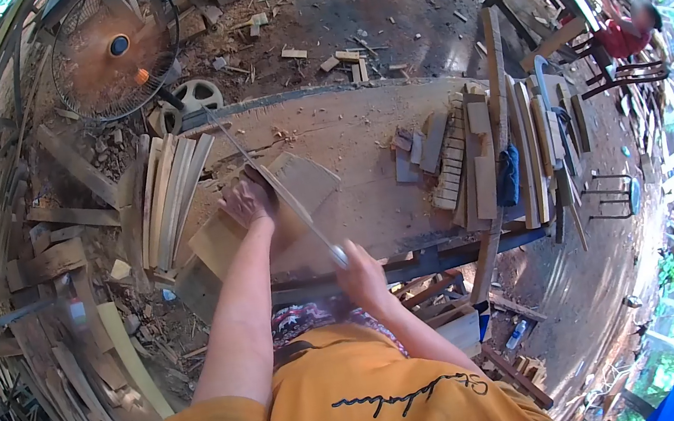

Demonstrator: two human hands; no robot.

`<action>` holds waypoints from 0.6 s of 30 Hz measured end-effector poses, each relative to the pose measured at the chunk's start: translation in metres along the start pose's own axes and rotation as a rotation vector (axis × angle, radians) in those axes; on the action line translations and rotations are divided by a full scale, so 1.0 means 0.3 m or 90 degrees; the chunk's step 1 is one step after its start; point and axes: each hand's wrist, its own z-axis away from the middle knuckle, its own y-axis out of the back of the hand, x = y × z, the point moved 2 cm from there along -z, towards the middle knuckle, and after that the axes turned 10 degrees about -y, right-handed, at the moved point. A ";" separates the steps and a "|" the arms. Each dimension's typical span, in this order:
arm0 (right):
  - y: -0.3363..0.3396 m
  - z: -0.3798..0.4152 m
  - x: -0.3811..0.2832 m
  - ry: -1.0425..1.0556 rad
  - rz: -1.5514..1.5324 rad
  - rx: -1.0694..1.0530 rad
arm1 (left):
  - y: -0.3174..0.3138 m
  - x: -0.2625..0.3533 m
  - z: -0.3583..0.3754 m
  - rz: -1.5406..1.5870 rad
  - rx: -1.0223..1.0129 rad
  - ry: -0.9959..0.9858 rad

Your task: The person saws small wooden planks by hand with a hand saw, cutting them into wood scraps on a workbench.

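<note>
My right hand is closed around the pale handle of a long, thin hand saw, seen nearly edge-on. Its blade slants away up and left across the workbench. Beside the blade, my left hand grips a dark brown wooden block, fingers bent over it. Under the block and the saw lies a flat light-brown board, set at an angle. Another board piece shows below my left wrist. Where the saw teeth touch is too blurred to tell.
Wooden strips are stacked at the bench's left end. Blocks and slats crowd its right side, with a dark blue cloth among them. A fan stands beyond the bench. A person in red sits far right.
</note>
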 end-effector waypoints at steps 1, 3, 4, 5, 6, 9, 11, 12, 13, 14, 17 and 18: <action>-0.029 -0.074 -0.045 0.010 0.003 0.004 | -0.044 -0.005 0.002 -0.014 0.096 -0.010; -0.032 -0.105 -0.083 0.023 -0.001 0.010 | -0.018 -0.009 -0.012 -0.034 0.197 -0.020; -0.005 -0.077 -0.083 0.016 -0.006 -0.001 | 0.038 0.009 -0.017 0.001 0.111 0.018; 0.019 -0.044 -0.068 0.009 -0.007 -0.014 | 0.076 0.021 -0.016 0.039 0.021 0.059; 0.043 0.007 -0.028 0.010 -0.001 -0.013 | 0.095 0.025 -0.023 0.044 0.020 0.061; 0.075 0.102 0.047 0.004 -0.007 -0.041 | 0.076 0.018 -0.019 0.068 -0.039 0.081; 0.037 0.073 0.028 -0.015 -0.005 -0.012 | 0.043 0.020 -0.008 0.010 0.045 0.039; 0.004 0.004 -0.001 -0.012 -0.005 -0.011 | 0.029 0.023 -0.007 0.011 0.048 0.040; -0.040 -0.090 -0.050 0.019 -0.012 0.000 | 0.019 0.021 -0.007 0.007 0.040 0.029; -0.062 -0.140 -0.081 0.052 -0.021 0.011 | 0.021 0.014 -0.009 0.001 0.033 0.018; -0.053 -0.145 -0.087 0.050 -0.035 0.001 | 0.108 0.026 -0.011 0.018 -0.038 0.037; -0.042 -0.108 -0.056 0.046 -0.035 0.010 | 0.091 0.022 -0.011 0.023 -0.039 0.039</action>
